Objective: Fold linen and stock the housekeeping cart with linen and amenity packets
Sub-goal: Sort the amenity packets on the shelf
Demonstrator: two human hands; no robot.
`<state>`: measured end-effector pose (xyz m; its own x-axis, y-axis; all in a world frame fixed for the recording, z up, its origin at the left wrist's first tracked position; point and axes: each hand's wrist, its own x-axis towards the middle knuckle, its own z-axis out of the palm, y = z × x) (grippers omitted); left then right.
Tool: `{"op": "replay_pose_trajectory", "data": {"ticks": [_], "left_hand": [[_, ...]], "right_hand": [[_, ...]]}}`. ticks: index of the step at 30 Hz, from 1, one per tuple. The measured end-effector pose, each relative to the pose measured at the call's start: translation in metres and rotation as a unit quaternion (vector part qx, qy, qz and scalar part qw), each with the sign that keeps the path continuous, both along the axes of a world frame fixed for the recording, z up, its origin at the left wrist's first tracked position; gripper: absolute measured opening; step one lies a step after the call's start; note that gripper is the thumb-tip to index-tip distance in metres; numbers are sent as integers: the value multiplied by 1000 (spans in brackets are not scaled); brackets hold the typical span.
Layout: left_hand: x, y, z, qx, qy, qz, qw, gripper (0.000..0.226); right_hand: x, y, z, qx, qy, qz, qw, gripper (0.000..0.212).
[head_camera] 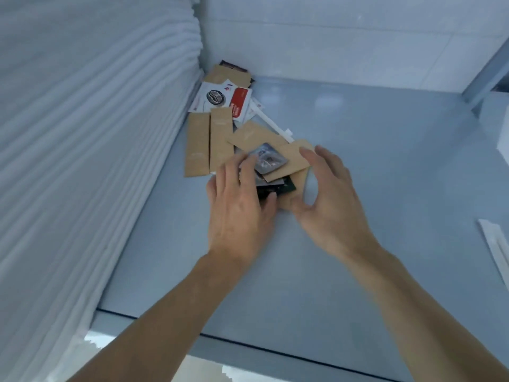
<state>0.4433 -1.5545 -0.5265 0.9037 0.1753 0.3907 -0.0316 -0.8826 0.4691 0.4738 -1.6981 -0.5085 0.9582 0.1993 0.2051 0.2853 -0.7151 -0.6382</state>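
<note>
A loose pile of amenity packets lies on the grey cart shelf (pixel 358 188) against a tall stack of folded white linen (pixel 82 133). Two long brown packets (pixel 209 142) lie side by side; white and red sachets (pixel 234 102) sit behind them. My left hand (pixel 239 199) rests flat on a small heap of dark foil packets (pixel 268 159), fingers straight over them. My right hand (pixel 327 194) curls round a brown paper packet (pixel 297 161) at the heap's right side, thumb under its near edge.
The white wall of the shelf (pixel 344 37) closes the back. A white wrapped item (pixel 495 244) lies at the right edge. A white box corner (pixel 504 139) shows at the far right. The shelf's front edge (pixel 248 346) runs below my forearms.
</note>
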Motion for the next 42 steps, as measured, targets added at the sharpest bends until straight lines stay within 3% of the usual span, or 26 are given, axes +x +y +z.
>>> {"op": "replay_pose_trajectory", "data": {"ticks": [3, 6, 18, 21, 24, 28, 32, 35, 42], "left_hand": [[-8, 7, -8, -9, 35, -22, 999, 60], [-15, 10, -12, 1, 18, -37, 999, 51], [-22, 15, -14, -101, -73, -50, 991, 21], [-22, 17, -11, -151, -90, -33, 984, 11], [-24, 21, -9, -254, -90, 24, 963, 9], [-25, 28, -3, -461, -66, 98, 879, 9], [-24, 36, -2, -525, -25, 90, 846, 6], [-23, 39, -3, -550, -26, 85, 830, 7], [-23, 37, -5, -567, -26, 77, 820, 9]], "right_hand": [[11, 18, -5, -59, 9, 44, 997, 86], [14, 22, -11, -111, 48, 66, 990, 86], [-14, 8, -38, -23, -180, -42, 983, 25], [-14, 4, -38, 35, -195, -81, 977, 12], [-13, -1, -37, 158, -172, -128, 964, 7], [-14, -3, -34, 309, -110, -213, 921, 11], [-16, -3, -34, 230, -150, -200, 941, 24], [-15, -4, -37, 175, -133, -160, 962, 31], [-12, 2, -38, 120, -97, -119, 981, 21]]}}
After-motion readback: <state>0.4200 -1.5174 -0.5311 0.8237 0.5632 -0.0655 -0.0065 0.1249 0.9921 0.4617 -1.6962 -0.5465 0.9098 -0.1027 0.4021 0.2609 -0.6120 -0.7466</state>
